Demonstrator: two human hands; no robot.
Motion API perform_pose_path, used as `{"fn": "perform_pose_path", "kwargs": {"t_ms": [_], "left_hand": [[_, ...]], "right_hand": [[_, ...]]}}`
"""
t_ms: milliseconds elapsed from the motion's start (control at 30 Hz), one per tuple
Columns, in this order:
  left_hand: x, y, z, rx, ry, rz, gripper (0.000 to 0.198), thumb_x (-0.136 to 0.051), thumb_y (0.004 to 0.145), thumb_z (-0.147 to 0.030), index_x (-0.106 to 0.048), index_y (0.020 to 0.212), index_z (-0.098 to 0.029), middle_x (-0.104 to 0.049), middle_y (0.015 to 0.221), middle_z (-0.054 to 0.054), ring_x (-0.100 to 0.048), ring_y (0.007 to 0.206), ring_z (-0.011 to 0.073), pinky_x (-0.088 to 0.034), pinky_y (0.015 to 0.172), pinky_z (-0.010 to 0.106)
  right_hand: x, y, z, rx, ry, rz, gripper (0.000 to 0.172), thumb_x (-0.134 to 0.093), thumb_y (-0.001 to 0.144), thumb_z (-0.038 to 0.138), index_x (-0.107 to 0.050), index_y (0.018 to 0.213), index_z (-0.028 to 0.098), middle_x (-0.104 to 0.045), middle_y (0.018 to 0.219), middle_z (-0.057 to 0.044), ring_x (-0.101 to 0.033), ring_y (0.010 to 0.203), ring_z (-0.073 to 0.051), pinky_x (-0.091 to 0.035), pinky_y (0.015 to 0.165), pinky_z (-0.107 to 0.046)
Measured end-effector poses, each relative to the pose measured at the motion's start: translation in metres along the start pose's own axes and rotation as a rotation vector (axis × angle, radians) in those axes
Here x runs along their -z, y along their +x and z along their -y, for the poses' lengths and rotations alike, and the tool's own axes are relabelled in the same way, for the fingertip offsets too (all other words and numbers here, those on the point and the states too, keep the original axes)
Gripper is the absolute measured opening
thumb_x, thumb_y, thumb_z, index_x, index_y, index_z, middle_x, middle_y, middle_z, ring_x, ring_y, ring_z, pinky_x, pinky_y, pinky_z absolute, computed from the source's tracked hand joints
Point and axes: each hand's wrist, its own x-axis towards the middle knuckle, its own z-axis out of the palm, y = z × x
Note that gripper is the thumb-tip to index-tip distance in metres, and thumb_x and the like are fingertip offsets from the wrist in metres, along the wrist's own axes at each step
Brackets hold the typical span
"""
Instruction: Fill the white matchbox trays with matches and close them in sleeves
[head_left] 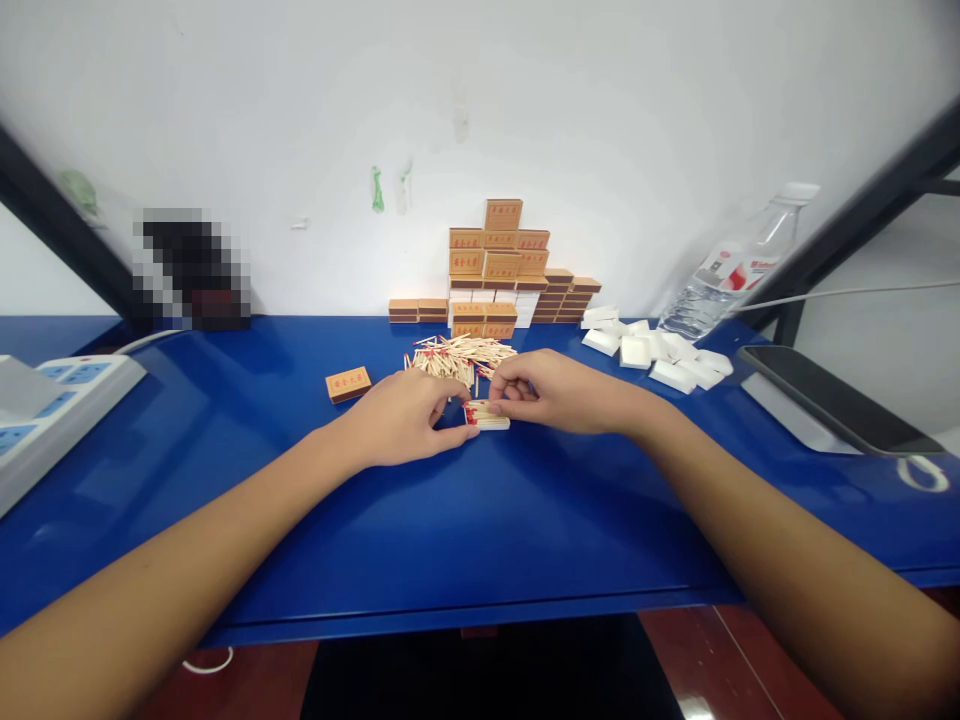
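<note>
A small white matchbox tray (pixel 493 424) lies on the blue table, filled with red-tipped matches (pixel 480 411). My left hand (pixel 401 415) grips the tray's left end between thumb and fingers. Over its right end, my right hand (pixel 551 392) has thumb and forefinger pinched on matches; the fingertips partly hide them. Just behind both hands spreads a heap of loose matches (pixel 469 352). To the left of my left hand sits an orange-brown matchbox sleeve or box (pixel 349 384); whether it holds a tray is hidden.
Stacked matchboxes (pixel 502 265) stand against the wall. White trays (pixel 636 350) lie in a pile at right, before a tilted water bottle (pixel 724 275). A phone (pixel 836 400) rests farther right; a power strip (pixel 75 400) occupies the left. The table's front edge (pixel 480 612) is near me.
</note>
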Motion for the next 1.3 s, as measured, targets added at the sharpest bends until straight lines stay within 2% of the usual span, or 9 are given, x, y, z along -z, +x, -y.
{"fn": "perform_pose_path", "kwargs": {"t_ms": [200,467,667,867,1300], "left_hand": [[0.0008,-0.0009,0.0004,-0.007,-0.011,0.002,0.032,-0.068,0.093,-0.047,-0.074,0.103,-0.018,-0.062,0.063,-0.002,-0.053,0.054,0.0128,-0.033,0.055,0.027],[0.0006,-0.0011,0.0006,0.0,-0.015,0.008,0.034,-0.067,0.093,-0.049,-0.075,0.105,-0.018,-0.062,0.063,-0.002,-0.054,0.055,0.0134,-0.034,0.056,0.028],[0.0012,-0.0002,0.0,0.002,0.001,0.009,0.033,-0.068,0.093,-0.047,-0.074,0.105,-0.017,-0.062,0.063,-0.002,-0.052,0.054,0.0131,-0.032,0.056,0.028],[0.0006,-0.0009,0.0009,-0.003,0.001,0.005,0.034,-0.067,0.093,-0.048,-0.074,0.105,-0.017,-0.063,0.064,-0.001,-0.053,0.054,0.0129,-0.032,0.055,0.027],[0.0007,-0.0001,0.0006,-0.001,-0.006,0.008,0.034,-0.068,0.093,-0.048,-0.075,0.106,-0.017,-0.062,0.063,-0.002,-0.054,0.055,0.0135,-0.034,0.056,0.028]], "right_hand": [[0.0052,-0.0027,0.0016,0.012,-0.011,0.009,0.019,-0.068,0.09,0.036,-0.073,0.084,0.018,-0.058,0.072,0.001,-0.05,0.064,-0.012,-0.033,0.059,-0.028],[0.0093,-0.0046,0.0071,-0.016,0.009,0.054,0.022,-0.067,0.091,0.038,-0.074,0.086,0.018,-0.059,0.073,0.0,-0.048,0.064,-0.012,-0.032,0.061,-0.029],[0.0093,-0.0053,0.0067,0.021,0.031,0.111,0.023,-0.066,0.093,0.039,-0.073,0.088,0.018,-0.058,0.074,0.0,-0.049,0.065,-0.013,-0.034,0.06,-0.029],[0.0094,-0.0052,0.0071,0.02,-0.022,0.044,0.017,-0.069,0.09,0.033,-0.077,0.086,0.019,-0.059,0.073,0.0,-0.049,0.064,-0.013,-0.033,0.061,-0.029],[0.0093,-0.0055,0.0073,0.043,-0.024,0.063,0.022,-0.07,0.09,0.038,-0.079,0.085,0.019,-0.06,0.071,0.0,-0.049,0.063,-0.013,-0.034,0.06,-0.029]]}}
